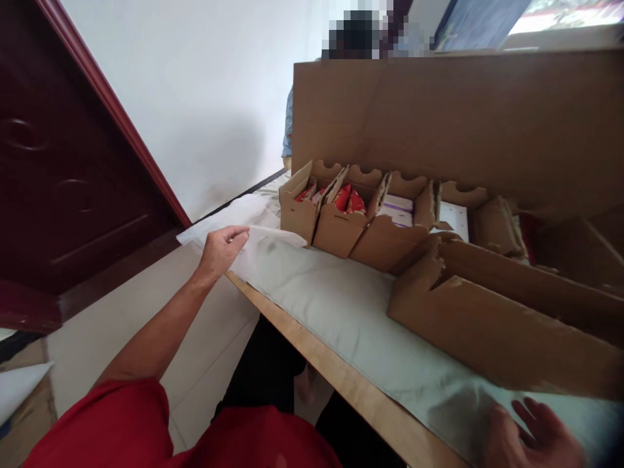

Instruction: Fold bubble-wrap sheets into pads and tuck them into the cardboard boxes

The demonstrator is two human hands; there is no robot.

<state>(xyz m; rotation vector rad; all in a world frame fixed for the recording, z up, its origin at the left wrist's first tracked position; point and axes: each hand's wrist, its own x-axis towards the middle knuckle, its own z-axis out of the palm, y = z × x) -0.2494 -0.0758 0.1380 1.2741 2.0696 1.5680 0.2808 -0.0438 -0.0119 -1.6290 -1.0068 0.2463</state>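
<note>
My left hand (224, 250) is at the left end of the table, thumb and fingers pinched on the edge of a thin white sheet (277, 234). The sheet looks like soft plastic and reaches right toward the cardboard boxes. Behind it lies a heap of similar white sheets (238, 213). Down at the lower right, my right hand (533, 437) is low over the table by the front of a long cardboard box (502, 325). Its fingers are apart and slightly bent, with nothing seen in them; the picture is a little blurred there.
Cardboard bins stand in a row; one holds red packets (350, 199), another white-and-purple packs (397, 209), another a white item (453, 219). A tall cardboard panel (453, 117) rises behind. A pale cloth (331, 292) covers the wooden table (312, 351). Another person (288, 123) is beyond the panel.
</note>
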